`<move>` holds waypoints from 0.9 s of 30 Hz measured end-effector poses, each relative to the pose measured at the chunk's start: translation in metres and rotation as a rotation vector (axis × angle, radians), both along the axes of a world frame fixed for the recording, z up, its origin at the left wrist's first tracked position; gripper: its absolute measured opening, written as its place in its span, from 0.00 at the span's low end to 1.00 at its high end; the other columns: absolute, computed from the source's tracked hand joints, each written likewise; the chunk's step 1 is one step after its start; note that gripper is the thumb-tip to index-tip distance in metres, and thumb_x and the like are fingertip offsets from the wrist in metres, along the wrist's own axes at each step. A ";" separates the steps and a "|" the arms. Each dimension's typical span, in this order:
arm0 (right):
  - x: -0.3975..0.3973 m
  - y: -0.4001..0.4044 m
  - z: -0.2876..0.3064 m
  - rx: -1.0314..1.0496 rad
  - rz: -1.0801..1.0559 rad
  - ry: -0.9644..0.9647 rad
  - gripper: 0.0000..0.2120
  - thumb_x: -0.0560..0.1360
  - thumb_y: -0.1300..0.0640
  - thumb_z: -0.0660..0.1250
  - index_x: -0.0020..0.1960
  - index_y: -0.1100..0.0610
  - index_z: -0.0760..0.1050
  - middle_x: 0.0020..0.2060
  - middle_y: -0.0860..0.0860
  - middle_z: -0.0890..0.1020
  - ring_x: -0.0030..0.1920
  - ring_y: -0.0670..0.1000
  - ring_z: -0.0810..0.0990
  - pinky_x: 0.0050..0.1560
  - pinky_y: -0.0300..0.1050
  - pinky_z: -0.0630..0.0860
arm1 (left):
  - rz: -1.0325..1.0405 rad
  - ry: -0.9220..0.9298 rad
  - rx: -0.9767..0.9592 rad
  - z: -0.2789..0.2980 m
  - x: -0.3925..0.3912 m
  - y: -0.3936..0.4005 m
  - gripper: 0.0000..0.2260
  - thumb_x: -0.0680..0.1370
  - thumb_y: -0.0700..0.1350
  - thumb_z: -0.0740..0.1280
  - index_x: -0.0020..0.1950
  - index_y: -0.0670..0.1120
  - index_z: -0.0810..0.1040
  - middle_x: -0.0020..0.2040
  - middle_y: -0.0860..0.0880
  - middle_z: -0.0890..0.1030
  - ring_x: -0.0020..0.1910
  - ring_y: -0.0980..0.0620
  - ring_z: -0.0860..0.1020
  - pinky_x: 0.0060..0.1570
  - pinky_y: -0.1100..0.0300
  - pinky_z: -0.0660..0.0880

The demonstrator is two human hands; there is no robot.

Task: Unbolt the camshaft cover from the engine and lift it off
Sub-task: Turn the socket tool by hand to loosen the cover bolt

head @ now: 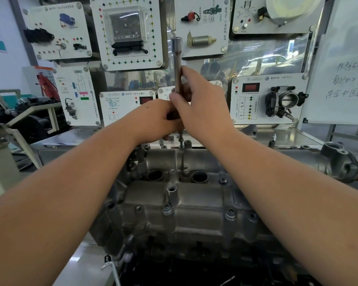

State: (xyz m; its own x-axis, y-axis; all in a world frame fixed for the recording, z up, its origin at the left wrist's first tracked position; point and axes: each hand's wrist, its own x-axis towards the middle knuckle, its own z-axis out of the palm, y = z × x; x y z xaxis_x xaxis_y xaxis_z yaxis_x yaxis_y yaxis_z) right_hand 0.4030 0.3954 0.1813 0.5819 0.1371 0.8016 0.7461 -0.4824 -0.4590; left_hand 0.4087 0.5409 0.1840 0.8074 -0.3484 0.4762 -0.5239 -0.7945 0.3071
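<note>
Together, both hands (pixel 174 112) grip upright socket wrench (pixel 177 65)

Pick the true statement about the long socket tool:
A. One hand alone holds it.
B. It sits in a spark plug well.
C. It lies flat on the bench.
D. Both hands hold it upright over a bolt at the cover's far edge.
D: the left hand and right hand both grip the long socket tool, which stands upright above a bolt at the far edge of the camshaft cover.

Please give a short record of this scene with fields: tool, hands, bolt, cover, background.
tool: long socket bar, upright
left hand: grips the bar low down
right hand: grips the bar's middle
bolt: under the bar's tip, at the far edge of the cover
cover: on the engine, several bolts in place
background: training panels; whiteboard
</note>
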 end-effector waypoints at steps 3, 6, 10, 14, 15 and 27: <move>0.001 0.000 0.001 -0.030 -0.021 0.017 0.20 0.82 0.58 0.62 0.73 0.54 0.68 0.46 0.51 0.83 0.46 0.52 0.81 0.50 0.48 0.78 | -0.022 0.014 -0.017 0.000 -0.001 0.000 0.07 0.80 0.50 0.65 0.44 0.61 0.77 0.36 0.68 0.82 0.32 0.64 0.81 0.31 0.77 0.69; 0.001 0.000 0.000 -0.032 -0.009 0.040 0.24 0.82 0.58 0.61 0.77 0.53 0.62 0.48 0.54 0.84 0.45 0.54 0.82 0.50 0.52 0.80 | -0.031 0.020 -0.016 0.000 -0.003 0.001 0.09 0.82 0.48 0.65 0.44 0.60 0.76 0.33 0.71 0.80 0.28 0.66 0.79 0.30 0.77 0.68; -0.001 0.000 0.000 -0.026 -0.015 0.030 0.24 0.81 0.56 0.65 0.76 0.52 0.65 0.50 0.50 0.84 0.49 0.50 0.82 0.55 0.46 0.77 | -0.010 -0.003 0.006 0.000 0.000 0.001 0.10 0.81 0.48 0.67 0.42 0.60 0.76 0.32 0.70 0.80 0.29 0.66 0.79 0.29 0.77 0.68; -0.001 0.000 0.001 -0.057 -0.024 0.031 0.21 0.82 0.58 0.62 0.74 0.55 0.67 0.45 0.51 0.82 0.45 0.52 0.80 0.52 0.50 0.78 | -0.014 0.019 -0.020 -0.001 0.000 0.001 0.07 0.80 0.49 0.66 0.44 0.61 0.77 0.34 0.69 0.81 0.32 0.64 0.81 0.30 0.78 0.68; -0.001 0.000 0.001 -0.062 -0.020 0.043 0.22 0.82 0.58 0.61 0.76 0.55 0.65 0.45 0.53 0.83 0.45 0.53 0.81 0.51 0.52 0.79 | -0.020 0.025 -0.028 0.000 -0.001 0.001 0.07 0.81 0.49 0.65 0.45 0.61 0.77 0.35 0.69 0.81 0.33 0.64 0.81 0.31 0.78 0.68; -0.002 0.000 0.002 -0.020 0.024 0.069 0.24 0.81 0.60 0.63 0.76 0.55 0.65 0.57 0.51 0.83 0.59 0.51 0.81 0.61 0.52 0.77 | -0.040 0.024 -0.022 0.001 -0.003 0.000 0.08 0.81 0.49 0.65 0.45 0.62 0.76 0.37 0.70 0.81 0.32 0.62 0.81 0.31 0.71 0.72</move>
State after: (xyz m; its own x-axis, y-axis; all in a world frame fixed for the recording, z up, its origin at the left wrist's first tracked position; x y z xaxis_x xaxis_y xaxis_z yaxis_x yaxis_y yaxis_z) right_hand 0.4014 0.3955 0.1837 0.6323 0.1674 0.7565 0.7244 -0.4741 -0.5005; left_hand 0.4062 0.5407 0.1845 0.8043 -0.3704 0.4646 -0.5474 -0.7661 0.3368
